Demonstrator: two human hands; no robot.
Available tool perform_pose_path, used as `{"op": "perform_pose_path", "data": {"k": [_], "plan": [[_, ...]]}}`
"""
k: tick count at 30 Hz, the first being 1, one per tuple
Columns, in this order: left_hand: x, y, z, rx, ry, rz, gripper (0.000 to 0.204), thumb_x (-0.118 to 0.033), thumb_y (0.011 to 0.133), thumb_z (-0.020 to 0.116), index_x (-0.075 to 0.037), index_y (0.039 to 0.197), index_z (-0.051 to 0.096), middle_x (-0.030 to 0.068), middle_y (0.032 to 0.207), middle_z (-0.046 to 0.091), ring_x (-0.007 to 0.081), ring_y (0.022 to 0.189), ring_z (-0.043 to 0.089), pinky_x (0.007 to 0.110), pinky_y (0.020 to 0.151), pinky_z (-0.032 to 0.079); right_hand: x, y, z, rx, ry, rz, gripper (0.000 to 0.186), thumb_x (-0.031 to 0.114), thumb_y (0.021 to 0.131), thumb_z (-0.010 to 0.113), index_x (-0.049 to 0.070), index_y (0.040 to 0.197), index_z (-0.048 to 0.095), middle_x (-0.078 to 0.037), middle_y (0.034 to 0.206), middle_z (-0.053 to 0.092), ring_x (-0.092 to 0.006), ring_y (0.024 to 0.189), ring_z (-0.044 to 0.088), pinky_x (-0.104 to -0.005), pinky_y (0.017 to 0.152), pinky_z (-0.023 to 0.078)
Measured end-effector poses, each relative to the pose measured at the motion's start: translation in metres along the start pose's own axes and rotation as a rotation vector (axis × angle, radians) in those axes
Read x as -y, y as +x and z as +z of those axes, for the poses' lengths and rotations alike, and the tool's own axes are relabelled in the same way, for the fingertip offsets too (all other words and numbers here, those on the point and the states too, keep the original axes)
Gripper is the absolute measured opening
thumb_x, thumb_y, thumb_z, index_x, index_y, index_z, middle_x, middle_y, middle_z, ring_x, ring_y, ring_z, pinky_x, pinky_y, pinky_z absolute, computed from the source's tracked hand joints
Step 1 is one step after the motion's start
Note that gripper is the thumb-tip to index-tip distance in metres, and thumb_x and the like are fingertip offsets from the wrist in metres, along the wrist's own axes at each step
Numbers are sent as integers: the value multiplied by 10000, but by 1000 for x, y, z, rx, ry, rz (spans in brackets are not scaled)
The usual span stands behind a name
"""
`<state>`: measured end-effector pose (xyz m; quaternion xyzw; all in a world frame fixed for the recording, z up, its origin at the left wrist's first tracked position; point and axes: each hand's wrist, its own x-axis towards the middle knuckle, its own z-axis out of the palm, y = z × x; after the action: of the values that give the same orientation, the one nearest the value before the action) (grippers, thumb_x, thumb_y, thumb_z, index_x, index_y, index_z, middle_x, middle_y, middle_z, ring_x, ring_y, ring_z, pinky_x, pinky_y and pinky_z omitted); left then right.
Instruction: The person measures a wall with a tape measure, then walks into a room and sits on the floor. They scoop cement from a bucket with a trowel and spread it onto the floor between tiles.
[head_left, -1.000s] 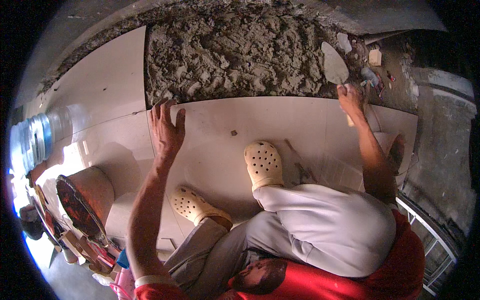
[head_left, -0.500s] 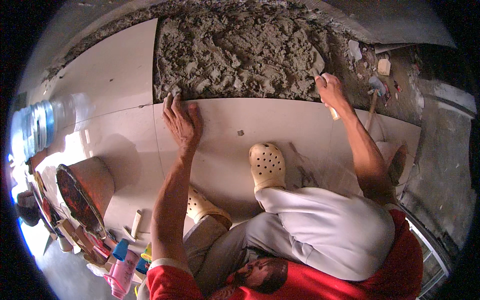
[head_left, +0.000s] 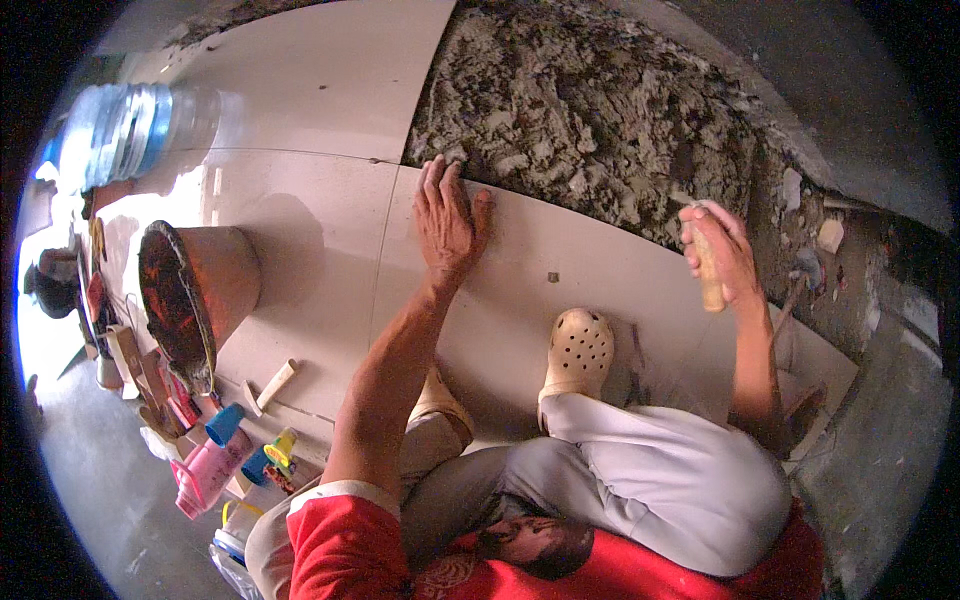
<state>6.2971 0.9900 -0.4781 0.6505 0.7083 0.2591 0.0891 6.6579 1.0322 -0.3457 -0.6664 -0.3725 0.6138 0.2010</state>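
Observation:
My left hand (head_left: 447, 228) rests with outstretched fingers on a large pale floor tile (head_left: 480, 265), its fingertips at the edge where the wet grey mortar (head_left: 590, 110) begins. In my right hand (head_left: 736, 262) is a trowel (head_left: 711, 280), gripped by its wooden handle. The blade points away from me, over the near right part of the mortar, and little of it shows. Rough ridges and lumps cover the mortar bed. A second laid tile (head_left: 310, 60) borders the bed on its left.
On the left a mortar-stained bucket (head_left: 228, 275) lies tipped, below a large blue water bottle (head_left: 135, 130). Nearer are a hammer (head_left: 274, 384), a blue cup (head_left: 225, 425) and a pink jug (head_left: 212, 470). My clog (head_left: 581, 350) stands on the tile. Rubble (head_left: 830, 236) lies right of the mortar.
The whole view has turned, shifting the scene right and tilting it. My right hand has drawn the trowel back toward the mortar's near edge. My left hand stays at the tile edge.

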Motion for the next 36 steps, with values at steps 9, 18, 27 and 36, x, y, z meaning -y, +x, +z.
{"op": "perform_pose_path", "data": {"k": [9, 18, 27, 36], "plan": [[-6, 3, -7, 65, 39, -53, 577, -380, 944, 569, -19, 1375, 439, 187, 1462, 406, 377, 1393, 330, 507, 1129, 276, 25, 78, 159, 822, 1156, 59, 335, 359, 979, 491, 29, 1000, 542, -12, 722, 518, -114, 525, 489, -278, 462, 474], [-6, 3, -6, 68, 13, -80, 600, -377, 914, 600, -26, 1372, 441, 189, 1464, 395, 386, 1398, 315, 507, 1138, 271, 65, 99, 64, 231, -4, -94, 371, 408, 956, 520, 38, 941, 552, -7, 705, 508, -88, 495, 487, -255, 419, 421], [-8, 2, -8, 45, 16, -75, 610, -380, 905, 616, -27, 1371, 443, 174, 1470, 396, 368, 1403, 315, 498, 1131, 281, 119, 101, 74, 318, -693, 31, 386, 410, 989, 453, 42, 885, 503, -1, 665, 487, -88, 482, 484, -272, 399, 414], [-6, 3, -7, 17, -11, -53, 604, -382, 905, 618, -28, 1364, 448, 175, 1455, 412, 369, 1390, 333, 500, 1128, 285, 154, 95, 65, 283, -1666, -567, 292, 181, 889, 500, -75, 800, 609, -289, 756, 638, -459, 776, 652, -528, 728, 515]]}}
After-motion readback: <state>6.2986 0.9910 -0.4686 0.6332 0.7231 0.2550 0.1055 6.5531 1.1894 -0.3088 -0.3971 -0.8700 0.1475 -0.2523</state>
